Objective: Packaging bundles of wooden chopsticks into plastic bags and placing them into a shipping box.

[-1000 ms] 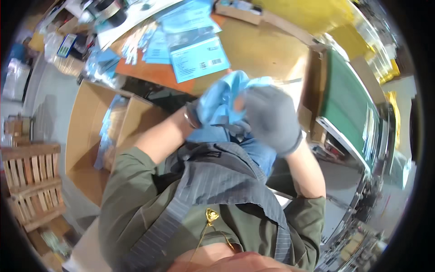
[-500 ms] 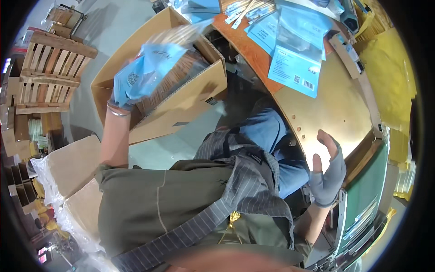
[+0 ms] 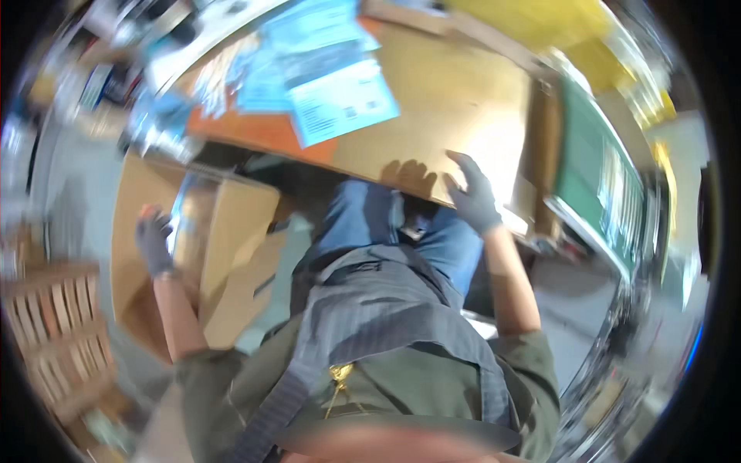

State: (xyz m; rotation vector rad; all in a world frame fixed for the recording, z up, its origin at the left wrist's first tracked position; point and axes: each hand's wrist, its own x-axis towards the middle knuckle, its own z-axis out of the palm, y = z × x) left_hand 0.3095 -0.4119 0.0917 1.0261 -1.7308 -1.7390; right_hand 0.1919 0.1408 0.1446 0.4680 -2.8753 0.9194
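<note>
My left hand (image 3: 157, 241), in a grey glove with bare fingertips, hangs over the open cardboard box (image 3: 235, 266) at the left. Its fingers look loosely parted and hold nothing that I can see, though motion smears them. Inside the box lies a tan, blue-edged packed bundle (image 3: 194, 220), blurred. My right hand (image 3: 472, 194), gloved the same way, is open at the near edge of the worktable (image 3: 432, 85), thumb and fingers apart. Blue and clear printed pouches (image 3: 343, 100) lie on the table, left of that hand.
Thin pale sticks (image 3: 218, 77) lie at the table's left end. Beyond the table's right side stands a green panel (image 3: 598, 162); yellow sacking (image 3: 540, 27) is at the back. A wooden pallet (image 3: 58, 332) is on the left beyond the box.
My left hand has let go of the blue pouch of sticks over the box. My right hand stays open near the table edge. The whole view has swung to the right.
</note>
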